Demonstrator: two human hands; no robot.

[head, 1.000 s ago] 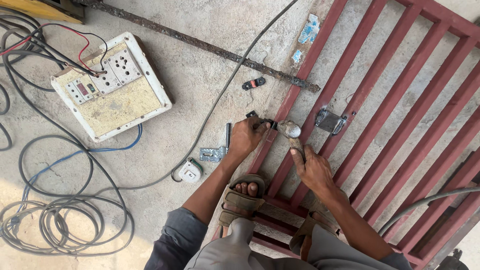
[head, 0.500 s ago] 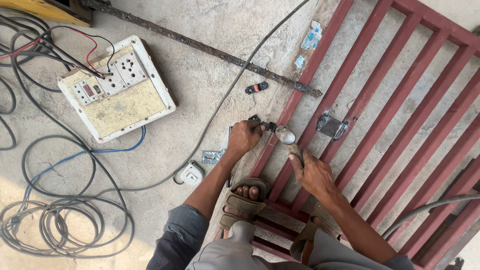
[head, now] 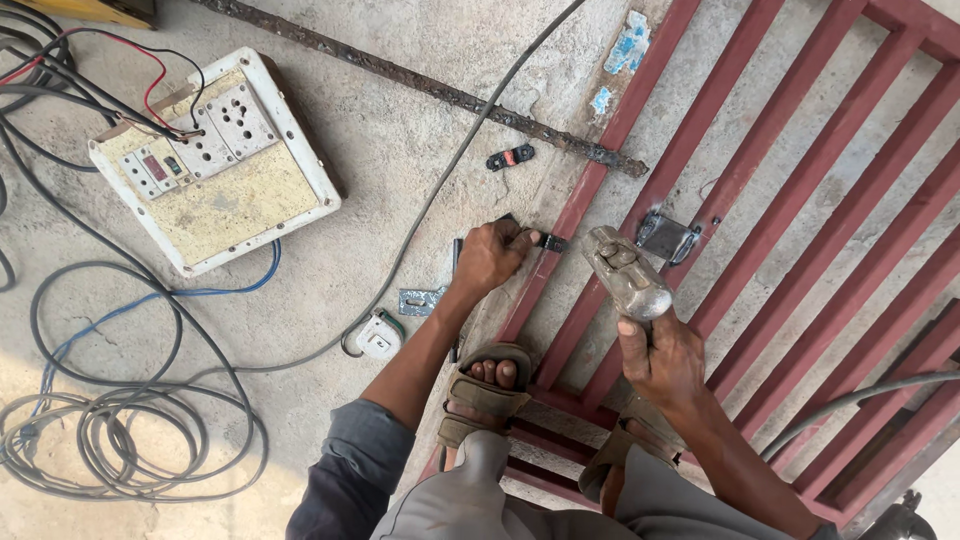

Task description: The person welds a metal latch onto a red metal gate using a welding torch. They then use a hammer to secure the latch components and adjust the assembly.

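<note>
While clamped on the hammer [head: 625, 278], right fingers [head: 640, 345]; left fingers [head: 505, 250] pinching a hinge [head: 548, 242] at the gate's edge [head: 560, 240].

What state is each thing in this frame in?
Hammer: raised, held in right hand.
Small dark metal piece: pressed against the red gate frame by left hand.
Switch board: flat on floor, wires attached.
Tape measure: lying on floor, untouched.

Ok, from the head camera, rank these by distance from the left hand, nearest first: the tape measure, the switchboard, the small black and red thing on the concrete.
From the left hand:
1. Small black and red thing, above the hand, by the rusty bar.
2. Tape measure, below and left, beside the forearm; too close to the first to rank them firmly.
3. Switchboard, far left, clearly farthest.
</note>
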